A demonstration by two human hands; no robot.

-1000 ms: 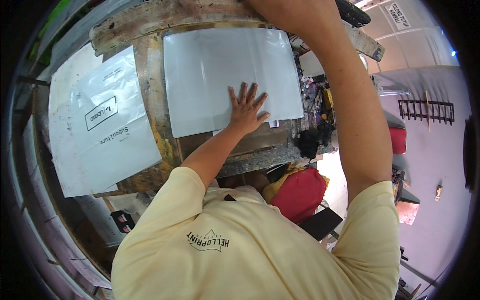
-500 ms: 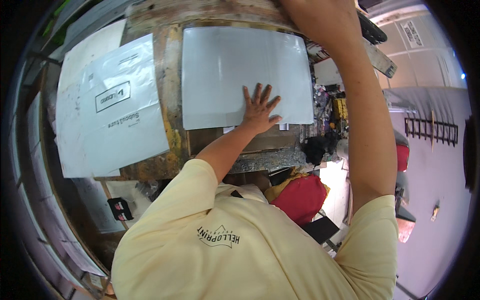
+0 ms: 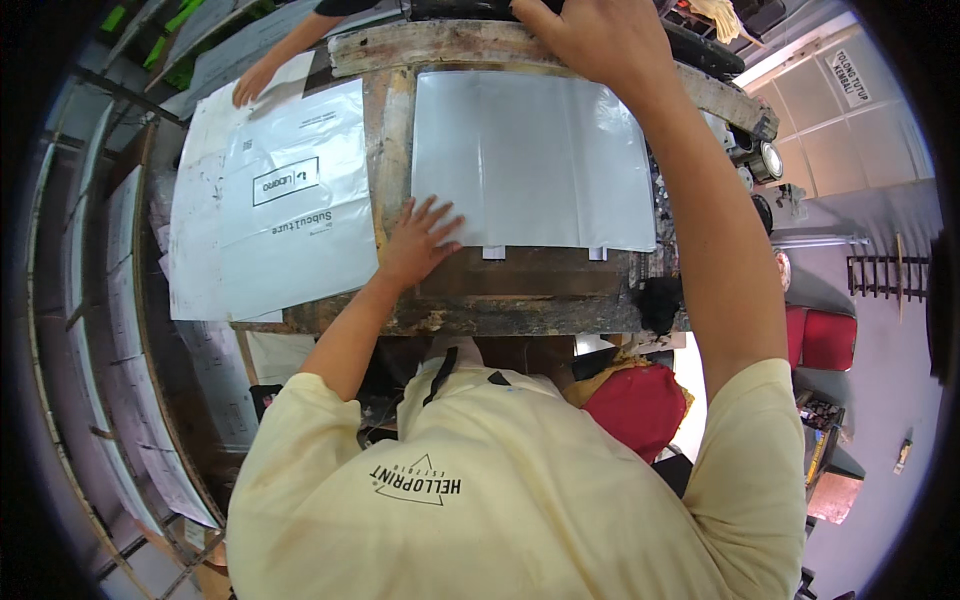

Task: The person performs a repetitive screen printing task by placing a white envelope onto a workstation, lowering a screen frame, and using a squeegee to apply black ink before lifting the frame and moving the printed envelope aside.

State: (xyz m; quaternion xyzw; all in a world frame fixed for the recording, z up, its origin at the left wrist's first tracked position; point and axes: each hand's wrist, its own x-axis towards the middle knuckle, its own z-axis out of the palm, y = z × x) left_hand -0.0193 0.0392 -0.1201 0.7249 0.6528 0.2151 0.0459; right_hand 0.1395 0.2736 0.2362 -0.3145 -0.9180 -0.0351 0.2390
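Our left hand is shifting leftward, fingers spreading wide, perhaps steadying the blank plastic sheet lying ahead and rightward of it; our right hand is reaching beyond, its grip we cannot tell.

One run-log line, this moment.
left hand: fingers spread, at lower-left corner of blank glossy grey plastic sheet | right hand: over paint-stained wooden bar | left side: white plastic sheet with black print

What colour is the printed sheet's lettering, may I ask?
The lettering is black, as the head view shows.
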